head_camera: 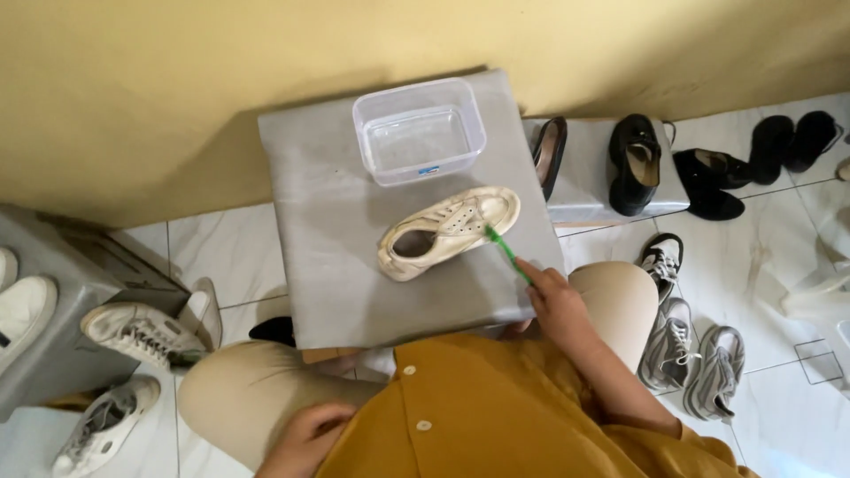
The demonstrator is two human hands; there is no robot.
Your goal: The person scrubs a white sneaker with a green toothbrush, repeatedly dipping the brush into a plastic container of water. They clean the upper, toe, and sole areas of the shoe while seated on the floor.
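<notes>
A cream-white sneaker (450, 230) lies on its side on a grey square table top (336, 221). My right hand (556, 296) grips a green toothbrush (506, 251) whose head touches the sneaker's side near the toe. My left hand (305, 435) rests on my left thigh with curled fingers and holds nothing that I can see. Just behind the sneaker stands a clear plastic tub (420, 131) holding a little water.
A yellow wall runs behind the table. Black shoes (634, 163) stand on a low grey step to the right, with grey sneakers (695, 354) on the tiled floor. White sneakers (133, 332) and a grey box (53, 301) sit at the left.
</notes>
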